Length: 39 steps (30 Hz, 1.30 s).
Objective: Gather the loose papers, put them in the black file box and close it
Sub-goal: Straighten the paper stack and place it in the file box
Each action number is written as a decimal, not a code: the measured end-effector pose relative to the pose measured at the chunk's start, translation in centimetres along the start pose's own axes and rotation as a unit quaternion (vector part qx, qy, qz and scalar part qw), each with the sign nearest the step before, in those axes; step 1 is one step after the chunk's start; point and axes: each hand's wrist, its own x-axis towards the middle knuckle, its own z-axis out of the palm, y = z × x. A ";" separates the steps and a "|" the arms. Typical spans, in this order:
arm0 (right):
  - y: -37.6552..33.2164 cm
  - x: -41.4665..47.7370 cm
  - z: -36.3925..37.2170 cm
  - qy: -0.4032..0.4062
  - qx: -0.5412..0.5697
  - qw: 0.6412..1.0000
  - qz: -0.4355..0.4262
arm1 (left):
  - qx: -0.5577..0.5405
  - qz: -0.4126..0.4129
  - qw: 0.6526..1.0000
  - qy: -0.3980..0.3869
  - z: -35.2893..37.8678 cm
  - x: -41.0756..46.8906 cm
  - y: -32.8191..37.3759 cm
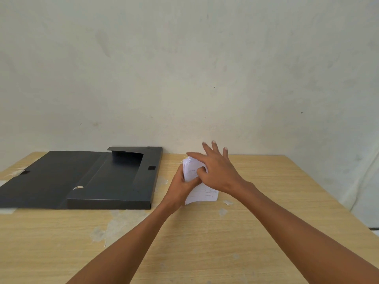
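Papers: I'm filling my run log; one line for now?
left hand grips papers; right hand touches papers; black file box open, left of papers

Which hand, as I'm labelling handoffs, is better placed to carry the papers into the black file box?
Probably left. The left hand grips the papers on the side nearest the open black file box; the right hand lies over them, fingers spread.
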 end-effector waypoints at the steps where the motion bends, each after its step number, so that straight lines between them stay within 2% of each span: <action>1: -0.2 0.1 0.0 0.008 -0.008 1.000 -0.003 | 0.001 -0.005 1.000 0.002 0.0 0.0 0.0; 4: -0.5 0.0 0.5 -0.022 -0.075 0.997 -0.020 | 0.003 -0.006 1.000 -0.002 -0.1 0.1 -0.2; 8: -0.4 -0.1 0.5 0.012 -0.056 0.998 0.006 | 0.003 -0.001 1.000 0.001 0.0 0.2 -0.2; 10: -0.3 -0.2 0.6 -0.022 -0.089 0.996 -0.012 | 0.003 -0.002 1.000 -0.010 0.0 0.2 -0.3; 12: 0.0 -0.4 0.7 -0.035 -0.070 0.997 -0.024 | 0.007 -0.004 1.000 -0.018 0.0 0.1 -0.4; 14: 0.2 -0.3 0.7 0.041 0.044 0.998 0.007 | 0.005 -0.012 1.000 -0.018 -0.1 0.1 -0.4; 15: 0.4 -0.4 0.6 0.096 0.126 0.986 0.050 | 0.003 -0.016 1.000 -0.016 -0.2 0.0 -0.4; 17: 1.1 -1.0 0.7 0.157 0.315 0.921 0.166 | 0.008 -0.025 1.000 -0.012 -0.3 0.0 -0.4; 18: 1.6 -1.4 1.3 0.141 0.384 0.888 0.212 | 0.013 -0.026 1.000 -0.012 -0.3 0.0 -0.5; 19: 1.9 -2.0 1.9 0.105 0.419 0.872 0.230 | 0.014 -0.026 0.999 -0.012 -0.3 0.0 -0.5; 20: 2.2 -2.6 2.6 0.063 0.426 0.874 0.224 | 0.015 -0.027 0.999 -0.015 -0.2 0.0 -0.5; 22: 2.7 -3.2 4.1 0.020 0.420 0.885 0.199 | 0.016 -0.022 0.999 -0.026 -0.1 -0.1 -0.4; 25: 2.8 -2.9 4.9 0.021 0.418 0.888 0.190 | 0.028 -0.016 0.999 -0.036 -0.3 -0.1 -0.3; 27: 2.5 -2.7 5.0 0.055 0.399 0.900 0.165 | 0.038 -0.015 0.999 -0.033 -0.6 -0.1 -0.3; 30: 2.5 -2.5 4.4 0.151 0.277 0.943 0.102 | 0.038 -0.018 0.999 -0.030 -0.6 -0.1 -0.4; 33: 2.8 -2.2 3.9 0.160 0.125 0.976 0.080 | 0.027 -0.029 0.999 -0.030 -0.5 -0.1 -0.4; 37: 3.0 -2.1 3.5 0.163 0.076 0.980 0.090 | 0.012 -0.027 0.999 -0.041 -0.3 -0.4 -0.1; 39: 3.0 -2.2 3.2 0.146 0.100 0.980 0.085 | 0.012 -0.024 0.999 -0.043 -0.3 -0.5 0.1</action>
